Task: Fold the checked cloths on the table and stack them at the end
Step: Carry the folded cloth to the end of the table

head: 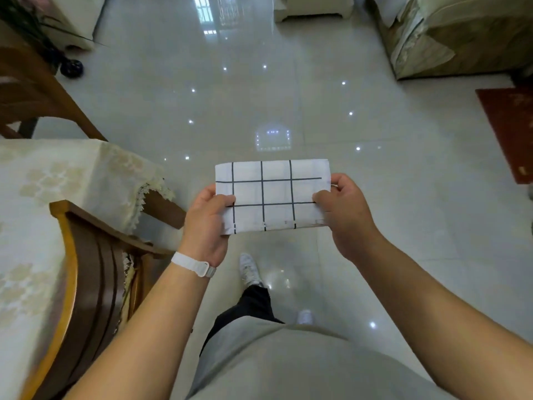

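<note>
A white cloth with a dark check pattern (274, 194) is folded into a flat rectangle and held in the air in front of me, over the floor. My left hand (206, 226) pinches its left edge, thumb on top. At the right edge my right hand (343, 209) pinches it the same way. The cloth is stretched level between both hands. The table (43, 203) lies to my left, covered with a cream patterned tablecloth; no other checked cloth shows on the part in view.
A wooden chair (89, 272) stands tucked against the table's near edge at left. Another wooden chair (34, 90) is at the far left. Glossy tiled floor (288, 96) stretches ahead. A covered sofa (461, 36) and a red mat (510, 131) are at right.
</note>
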### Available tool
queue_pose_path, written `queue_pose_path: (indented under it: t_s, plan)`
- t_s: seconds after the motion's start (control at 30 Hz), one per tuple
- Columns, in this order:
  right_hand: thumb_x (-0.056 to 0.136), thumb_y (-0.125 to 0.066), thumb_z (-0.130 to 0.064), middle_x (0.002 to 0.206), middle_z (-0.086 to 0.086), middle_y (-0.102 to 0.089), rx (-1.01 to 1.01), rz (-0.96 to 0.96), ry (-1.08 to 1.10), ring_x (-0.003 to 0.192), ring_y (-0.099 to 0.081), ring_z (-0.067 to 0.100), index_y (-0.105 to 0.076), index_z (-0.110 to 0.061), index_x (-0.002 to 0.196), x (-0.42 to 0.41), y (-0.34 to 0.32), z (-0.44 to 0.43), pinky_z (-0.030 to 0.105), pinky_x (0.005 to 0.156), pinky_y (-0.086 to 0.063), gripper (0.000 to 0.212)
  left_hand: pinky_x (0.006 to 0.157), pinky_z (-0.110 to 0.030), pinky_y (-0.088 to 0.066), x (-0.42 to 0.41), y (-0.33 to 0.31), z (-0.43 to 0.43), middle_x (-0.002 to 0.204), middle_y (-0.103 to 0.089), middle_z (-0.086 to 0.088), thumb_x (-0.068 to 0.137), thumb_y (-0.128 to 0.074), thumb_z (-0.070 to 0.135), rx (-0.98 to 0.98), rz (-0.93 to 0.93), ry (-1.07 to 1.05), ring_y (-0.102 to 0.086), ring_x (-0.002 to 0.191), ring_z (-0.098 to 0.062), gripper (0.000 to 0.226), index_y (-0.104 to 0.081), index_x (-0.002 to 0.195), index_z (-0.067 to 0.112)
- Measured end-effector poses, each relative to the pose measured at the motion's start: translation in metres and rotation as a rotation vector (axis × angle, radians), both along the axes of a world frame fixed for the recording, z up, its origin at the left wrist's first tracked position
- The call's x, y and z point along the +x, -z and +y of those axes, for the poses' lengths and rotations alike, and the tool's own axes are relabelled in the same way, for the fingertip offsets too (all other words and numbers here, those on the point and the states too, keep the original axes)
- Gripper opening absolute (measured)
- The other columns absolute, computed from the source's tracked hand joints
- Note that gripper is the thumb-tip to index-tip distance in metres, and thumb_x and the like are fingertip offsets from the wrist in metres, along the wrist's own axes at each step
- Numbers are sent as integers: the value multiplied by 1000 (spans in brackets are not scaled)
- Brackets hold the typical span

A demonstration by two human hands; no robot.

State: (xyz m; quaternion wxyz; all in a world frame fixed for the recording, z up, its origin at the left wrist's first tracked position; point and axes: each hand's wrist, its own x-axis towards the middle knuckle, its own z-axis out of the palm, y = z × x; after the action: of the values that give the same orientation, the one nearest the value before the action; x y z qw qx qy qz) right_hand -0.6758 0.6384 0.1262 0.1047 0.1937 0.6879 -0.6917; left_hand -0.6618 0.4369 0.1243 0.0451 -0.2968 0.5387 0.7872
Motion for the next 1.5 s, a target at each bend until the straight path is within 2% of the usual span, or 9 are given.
queue_pose_path:
  t_s: [0.17, 0.33, 0.5, 0.67, 0.77, 0.93, 1.07, 1.3, 1.5]
  plan:
    - [85, -54, -2, 74, -3, -62, 88, -1, -4, 68, -58, 15, -60, -25, 92, -71, -4, -48, 33, 63, -48, 25, 74, -47, -54, -75, 6, -49, 99, -67, -19, 76, -57, 4, 28, 15, 40, -64, 86, -33, 30, -61, 105, 9]
    - [85, -53, 1, 86, 7, -64, 90, 61, -8, 75, -59, 17, -60, -23, 97, -138, -15, -99, 34, 68, -49, 28, 71, -42, -55, -140, -2, -104, 99, -69, -16, 83, -52, 1, -19, 61, 62, -67, 87, -30, 24, -64, 102, 11]
    - [86, -52, 3, 83, 3, -67, 69, 77, -23, 76, -61, 16, -59, -22, 97, -180, -20, -133, 36, 71, -49, 28, 75, -49, -56, -180, -5, -139, 102, -69, -18, 87, -49, -3, -34, 62, 31, -67, 89, -33, 27, -63, 107, 7]
    - [84, -55, 1, 70, -2, -54, 85, 75, -69, 69, -53, 16, -60, -23, 95, -225, -14, -160, 35, 68, -44, 26, 65, -38, -59, -208, 0, -167, 101, -70, -15, 89, -51, -3, -23, 20, -39, -69, 87, -28, 26, -61, 111, 7]
    - [85, -55, 2, 71, -4, -59, 66, 53, -95, 65, -58, 12, -59, -22, 96, -252, -6, -171, 32, 64, -48, 27, 60, -35, -57, -231, 6, -177, 94, -70, -12, 88, -51, -4, -10, -3, -95, -67, 82, -27, 26, -62, 106, 10]
    - [86, -57, -1, 89, 8, -69, 52, 0, -161, 72, -65, 19, -60, -24, 97, -312, 12, -187, 39, 68, -55, 26, 76, -45, -56, -278, 12, -189, 101, -67, -18, 87, -50, -7, -35, -12, -142, -64, 91, -32, 27, -62, 104, 9]
    - [86, -57, -3, 98, 13, -70, 52, -18, -229, 84, -68, 32, -59, -27, 97, -381, 23, -199, 51, 77, -57, 27, 69, -40, -57, -331, 12, -192, 97, -64, -20, 86, -47, -12, -107, 13, -163, -62, 85, -31, 27, -59, 105, 4]
    - [88, -53, -4, 96, 14, -66, 49, -49, -358, 73, -60, 20, -56, -20, 105, -500, 20, -201, 38, 64, -52, 24, 83, -51, -53, -438, 6, -185, 105, -66, -22, 86, -50, -11, -136, -46, -247, -63, 94, -35, 26, -61, 101, 8]
    - [86, -55, -6, 98, 5, -70, 75, -29, -411, 88, -69, 26, -57, -22, 108, -582, 17, -209, 43, 77, -59, 27, 83, -49, -54, -504, 2, -187, 111, -65, -20, 87, -51, -10, -188, -27, -300, -64, 96, -33, 28, -58, 108, 6]
